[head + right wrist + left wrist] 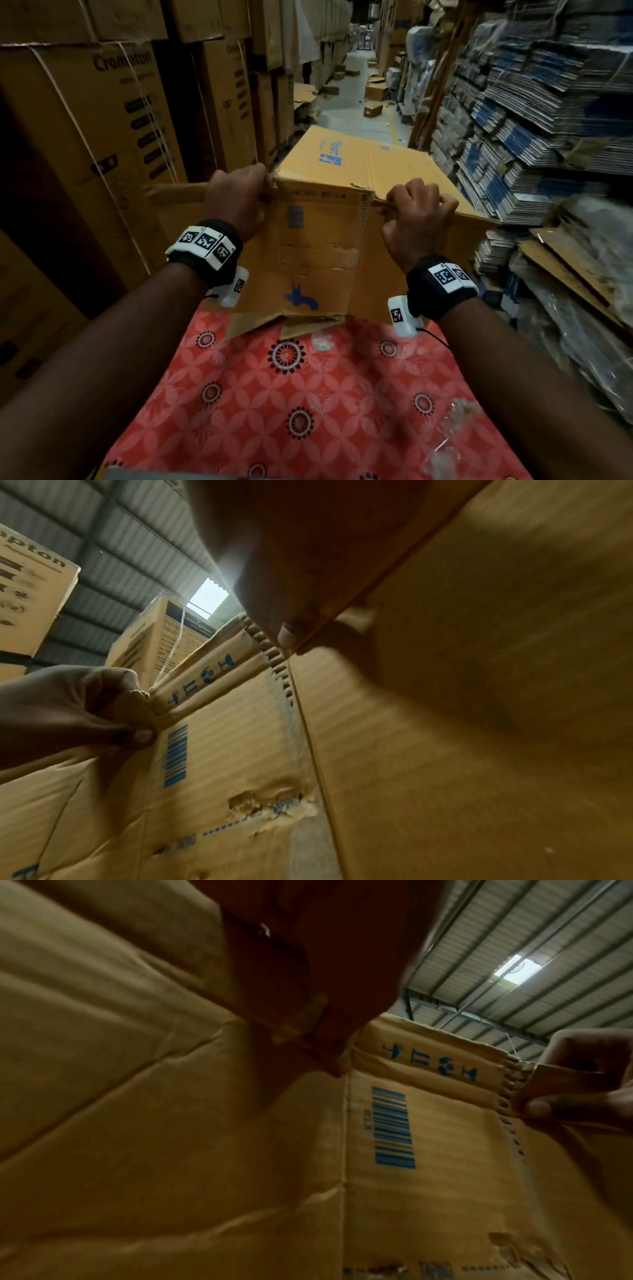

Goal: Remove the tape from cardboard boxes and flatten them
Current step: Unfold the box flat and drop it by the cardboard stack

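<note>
Cardboard box [318,236], brown with blue print, held up in front of chest over lap, centre of head view. Near panel faced the wearer; long top panel ran off toward 1 o'clock. Gripped at the two upper near corners, likely to pull the corner seam apart and collapse the box flat.

Left hand [236,202] at 10 o'clock of the near panel, fingers curled tight over the top-left corner edge, thumb [142,735] pressed on the near face per right wrist view. Side flap [178,193] stuck out toward 9 o'clock beyond that fist.

Right hand [416,222] at 2 o'clock of the near panel, fingers clamped on a torn strip of the right side panel just beside the corner. Thumb [537,1108] pinched on that strip in left wrist view. Corrugated fluting exposed along the ripped seam [507,1085] there, so seam judged partly split. Hands set apart on opposite sides of the seam, probably for opposing pull.

Barcode [394,1130] and handling symbols printed on near panel. Torn patch [270,803] lower on the same face, probably where tape or a label came off; no tape on the box could be told for sure. Bottom flaps [284,323] hung loose at 6 o'clock.

No table; box carried in air above red patterned cloth [308,394] on the lap. Crumpled clear plastic or tape [452,435] lay on the cloth at 5 o'clock.

Warehouse aisle. Strapped stacked cartons [113,113] at 9 to 11 o'clock, stacks of flattened packs [534,113] at 1 to 3 o'clock. Floor [349,113] with scattered small boxes at 12 o'clock. Corrugated metal roof [534,934] with skylight overhead. Dim light.
</note>
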Demonstrator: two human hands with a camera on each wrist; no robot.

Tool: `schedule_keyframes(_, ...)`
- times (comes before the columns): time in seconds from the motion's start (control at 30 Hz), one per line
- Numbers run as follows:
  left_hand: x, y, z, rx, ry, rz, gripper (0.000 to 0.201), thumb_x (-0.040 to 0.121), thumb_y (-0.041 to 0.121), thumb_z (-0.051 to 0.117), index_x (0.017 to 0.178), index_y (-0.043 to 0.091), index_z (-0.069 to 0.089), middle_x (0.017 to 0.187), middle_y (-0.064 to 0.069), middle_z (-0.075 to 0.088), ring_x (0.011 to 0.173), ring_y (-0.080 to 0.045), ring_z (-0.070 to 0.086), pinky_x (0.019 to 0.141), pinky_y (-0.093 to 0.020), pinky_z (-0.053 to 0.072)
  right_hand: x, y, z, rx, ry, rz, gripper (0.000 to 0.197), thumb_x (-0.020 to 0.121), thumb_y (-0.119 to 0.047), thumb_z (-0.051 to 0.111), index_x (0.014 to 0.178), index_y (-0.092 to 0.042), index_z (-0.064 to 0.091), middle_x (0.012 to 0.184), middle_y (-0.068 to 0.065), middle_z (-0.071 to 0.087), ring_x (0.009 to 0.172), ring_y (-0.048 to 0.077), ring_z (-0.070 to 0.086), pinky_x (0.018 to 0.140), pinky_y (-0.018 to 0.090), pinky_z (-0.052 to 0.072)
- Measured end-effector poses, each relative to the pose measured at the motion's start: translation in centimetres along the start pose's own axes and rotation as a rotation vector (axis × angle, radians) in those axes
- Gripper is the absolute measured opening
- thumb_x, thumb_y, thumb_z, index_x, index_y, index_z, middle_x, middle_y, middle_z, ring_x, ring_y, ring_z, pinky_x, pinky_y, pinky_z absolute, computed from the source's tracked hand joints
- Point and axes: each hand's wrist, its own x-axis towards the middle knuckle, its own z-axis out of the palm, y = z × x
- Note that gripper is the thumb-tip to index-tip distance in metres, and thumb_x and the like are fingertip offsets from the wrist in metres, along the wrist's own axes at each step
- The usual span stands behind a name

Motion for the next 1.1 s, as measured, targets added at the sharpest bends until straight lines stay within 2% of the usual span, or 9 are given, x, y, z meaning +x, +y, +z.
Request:
schedule_keyframes(0.2,1.4,0.1,-2.3,-0.011,0.256,0.073,0.015,0.082,0.018,0.061,0.096,0.022,0.063,0.081,0.0,0.067,0.075,-0.024,0.06,0.074,-0.035,0.034,2.6,-0.2,-1.6,0.059,0.225,-0.023,0.031,0.055,-0.003,0.068,0.082,-0.016,0.064,0.092,0.008,0.06,0.09,0.023,0.042,0.084,0.036,0.026)
schedule_keyframes(0.3,1.2,0.0,-2.1,-0.018,0.266,0.077,0.022,0.081,0.017,0.064,0.102,0.022,0.063,0.088,0.0,0.069,0.078,-0.025,0.061,0.073,-0.035,0.034,2.4,-0.2,-2.0,0.077,0.22,-0.033,0.026,0.062,-0.004,0.068,0.083,-0.017,0.063,0.105,0.004,0.064,0.099,0.023,0.048,0.089,0.039,0.029)
schedule_keyframes(0.37,0.2,-0.1,-1.2,-0.031,0.177,0.063,0.02,0.08,0.014,0.064,0.1,0.019,0.06,0.094,-0.003,0.067,0.077,-0.027,0.06,0.072,-0.036,0.038,1.2,-0.2,-1.7,0.102,0.108,-0.036,0.031,0.063,-0.001,0.064,0.089,-0.018,0.061,0.11,-0.001,0.065,0.104,0.023,0.055,0.095,0.042,0.03)
schedule_keyframes(0.47,-3.0,-0.7,1.7,-0.035,-0.088,0.025,0.021,0.081,0.019,0.063,0.098,0.019,0.05,0.096,-0.008,0.06,0.076,-0.033,0.056,0.067,-0.041,0.047,-0.7,-0.4,-1.5,0.102,-0.05,-0.052,0.038,0.062,0.001,0.059,0.094,-0.019,0.063,0.09,-0.003,0.067,0.092,0.025,0.062,0.1,0.043,0.028)
schedule_keyframes(0.53,-5.9,-1.1,3.6,-0.074,-0.257,-0.051,0.032,0.081,0.024,0.067,0.1,0.023,0.042,0.094,-0.01,0.06,0.078,-0.037,0.059,0.063,-0.044,0.05,-1.7,-0.6,-1.7,0.085,-0.133,-0.122,0.032,0.064,-0.004,0.059,0.092,-0.019,0.062,0.085,-0.002,0.066,0.089,0.026,0.061,0.098,0.042,0.029)
schedule_keyframes(0.63,-9.0,-1.4,4.9,-0.226,-0.358,-0.152,0.054,0.079,0.019,0.073,0.117,0.031,0.037,0.106,-0.004,0.064,0.086,-0.033,0.064,0.072,-0.042,0.053,-3.4,-0.7,-1.8,0.05,-0.232,-0.243,0.027,0.069,-0.009,0.064,0.092,-0.02,0.059,0.085,-0.001,0.065,0.087,0.027,0.06,0.092,0.043,0.031)
schedule_keyframes(0.73,-9.0,-1.4,4.6,-0.247,-0.322,-0.148,0.074,0.076,0.015,0.075,0.135,0.037,0.037,0.112,0.002,0.067,0.092,-0.027,0.066,0.078,-0.04,0.051,-5.0,-0.6,-1.5,0.016,-0.302,-0.249,0.027,0.071,-0.008,0.066,0.093,-0.021,0.058,0.085,-0.003,0.066,0.086,0.026,0.059,0.091,0.042,0.031)
schedule_keyframes(0.87,-6.7,-0.8,3.2,-0.161,-0.295,-0.027,0.061,0.076,0.019,0.073,0.129,0.039,0.049,0.117,0.002,0.066,0.107,-0.026,0.061,0.084,-0.045,0.049,-4.8,0.1,-1.3,0.006,-0.282,-0.157,0.022,0.073,-0.008,0.062,0.091,-0.02,0.058,0.08,-0.002,0.064,0.082,0.025,0.06,0.09,0.042,0.031)
schedule_keyframes(1.1,0.0,1.4,-0.6,-0.109,-0.093,-0.016,0.039,0.076,0.018,0.068,0.11,0.034,0.057,0.107,0.004,0.063,0.101,-0.026,0.06,0.086,-0.044,0.044,2.2,0.6,-2.1,-0.064,-0.067,-0.095,0.027,0.066,-0.005,0.059,0.089,-0.018,0.053,0.077,0.0,0.056,0.077,0.026,0.052,0.083,0.038,0.027)
